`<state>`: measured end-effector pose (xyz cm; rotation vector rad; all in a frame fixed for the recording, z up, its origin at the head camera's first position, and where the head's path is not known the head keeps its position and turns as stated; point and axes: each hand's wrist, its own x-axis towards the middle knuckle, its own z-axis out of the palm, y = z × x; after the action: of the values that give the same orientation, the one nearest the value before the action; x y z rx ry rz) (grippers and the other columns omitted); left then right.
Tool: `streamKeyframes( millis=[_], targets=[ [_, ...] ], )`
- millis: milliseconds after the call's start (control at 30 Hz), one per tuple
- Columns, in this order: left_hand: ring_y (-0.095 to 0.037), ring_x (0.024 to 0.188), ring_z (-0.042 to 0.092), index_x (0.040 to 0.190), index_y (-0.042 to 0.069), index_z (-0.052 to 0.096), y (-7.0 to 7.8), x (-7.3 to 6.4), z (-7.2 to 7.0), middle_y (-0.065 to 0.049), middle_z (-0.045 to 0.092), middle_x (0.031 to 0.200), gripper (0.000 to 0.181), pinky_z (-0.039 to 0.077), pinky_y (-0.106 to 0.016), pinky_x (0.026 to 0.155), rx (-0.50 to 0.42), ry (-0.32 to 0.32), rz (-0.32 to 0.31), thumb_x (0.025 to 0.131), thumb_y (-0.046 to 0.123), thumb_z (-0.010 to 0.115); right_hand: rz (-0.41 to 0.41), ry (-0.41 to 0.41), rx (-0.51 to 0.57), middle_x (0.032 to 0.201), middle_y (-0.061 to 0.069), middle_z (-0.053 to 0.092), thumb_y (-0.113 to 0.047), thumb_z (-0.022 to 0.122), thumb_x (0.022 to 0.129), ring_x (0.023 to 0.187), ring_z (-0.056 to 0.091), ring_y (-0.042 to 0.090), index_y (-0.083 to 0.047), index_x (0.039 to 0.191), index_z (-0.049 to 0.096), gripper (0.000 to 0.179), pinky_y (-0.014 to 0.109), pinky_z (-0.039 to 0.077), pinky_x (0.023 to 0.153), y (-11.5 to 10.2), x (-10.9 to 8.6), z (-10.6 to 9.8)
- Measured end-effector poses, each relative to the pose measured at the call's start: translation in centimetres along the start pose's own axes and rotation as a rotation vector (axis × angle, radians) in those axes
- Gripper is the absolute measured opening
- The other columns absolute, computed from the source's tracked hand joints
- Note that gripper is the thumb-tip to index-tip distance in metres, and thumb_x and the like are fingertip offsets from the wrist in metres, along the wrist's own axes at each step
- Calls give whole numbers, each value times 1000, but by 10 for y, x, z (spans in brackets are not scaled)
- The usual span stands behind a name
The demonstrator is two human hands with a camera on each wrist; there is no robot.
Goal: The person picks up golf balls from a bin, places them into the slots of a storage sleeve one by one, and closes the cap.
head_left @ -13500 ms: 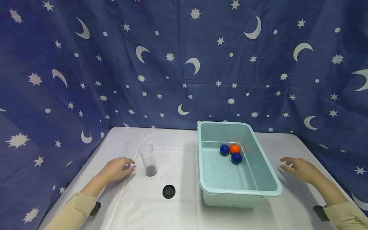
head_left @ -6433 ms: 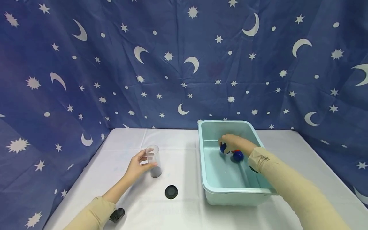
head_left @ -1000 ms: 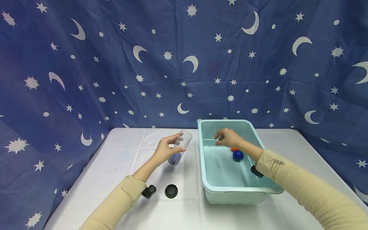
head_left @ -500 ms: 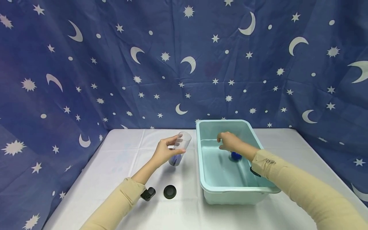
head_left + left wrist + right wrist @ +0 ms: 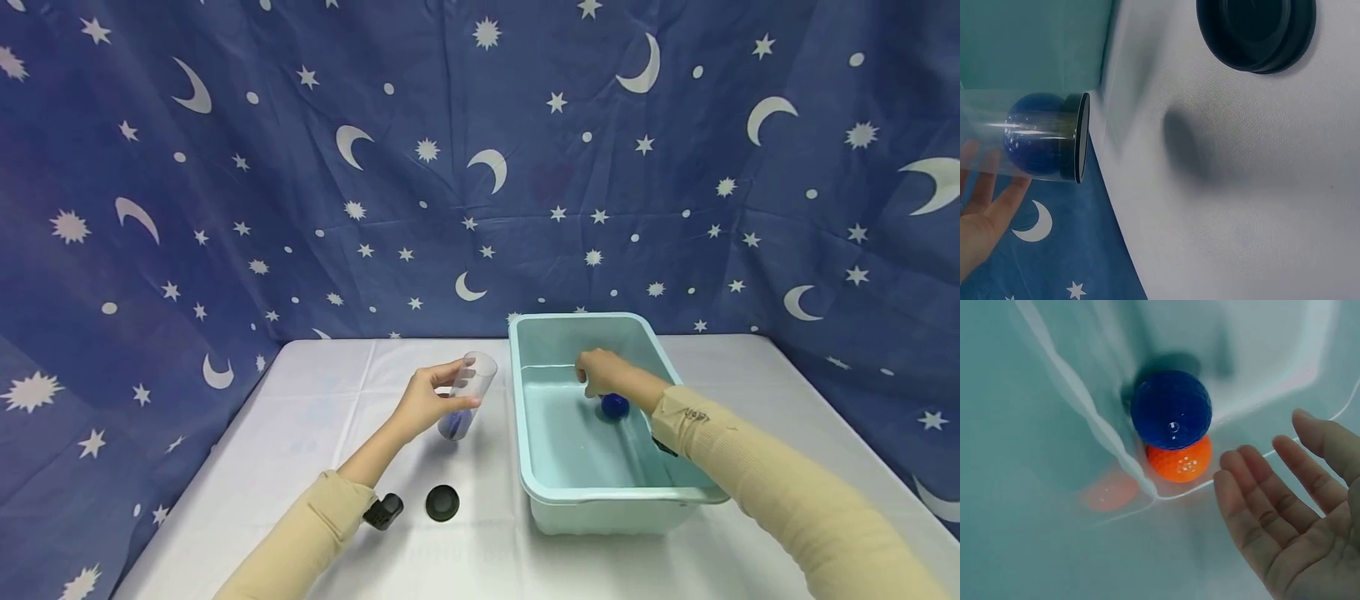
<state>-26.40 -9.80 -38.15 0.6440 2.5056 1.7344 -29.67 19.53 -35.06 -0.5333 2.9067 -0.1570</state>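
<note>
My left hand [image 5: 423, 404] grips a clear plastic tube [image 5: 480, 372] from its left side, off the table and tilted to the right. Through its wall shows a blue golf ball [image 5: 1032, 147] against the dark base [image 5: 1072, 165]. My right hand [image 5: 606, 372] is inside the pale teal bin [image 5: 528, 467], its fingers loosely bent and holding nothing. Beside its fingertips lie another blue golf ball [image 5: 1171, 409] and an orange golf ball [image 5: 1179, 465], close together in a corner. The orange one is hidden behind the hand in the head view.
A round black lid [image 5: 442, 503] lies on the white-covered table [image 5: 300, 417], left of the bin. Behind the table hangs a blue curtain [image 5: 420, 200] with moons and stars. The bin's walls stand around my right hand.
The tube, first standing on the table, has been lifted rightward and now contains one blue golf ball. In the last second my right hand has moved right and down toward the two other balls.
</note>
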Motion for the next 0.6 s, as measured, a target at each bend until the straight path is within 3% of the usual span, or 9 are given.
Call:
streamKeyframes(
  millis=[267, 467, 600],
  targets=[
    [-35, 114, 59, 132, 5, 54, 1, -2, -1, -19, 61, 124, 59, 49, -46, 94, -10, -11, 15, 77, 9, 76, 82, -105, -102, 76, 6, 59, 6, 72, 72, 68, 51, 18, -1, 81, 63, 15, 26, 45, 60, 8, 4, -1],
    [-38, 113, 58, 132, 1, 53, 2, -2, 1, -23, 61, 123, 59, 49, -47, 94, -27, -24, 23, 77, 7, 76, 88, -117, -137, 70, 4, 57, 8, 74, 69, 66, 50, 17, -6, 69, 57, 22, 25, 42, 57, 10, 5, -2],
    [-37, 112, 59, 131, 2, 55, 3, 0, 2, -22, 62, 121, 58, 50, -47, 93, -24, -16, 32, 76, 6, 76, 80, -126, -153, 70, 5, 59, 9, 74, 68, 66, 51, 18, -4, 70, 61, 18, 25, 44, 58, 12, 7, 1]
  ],
)
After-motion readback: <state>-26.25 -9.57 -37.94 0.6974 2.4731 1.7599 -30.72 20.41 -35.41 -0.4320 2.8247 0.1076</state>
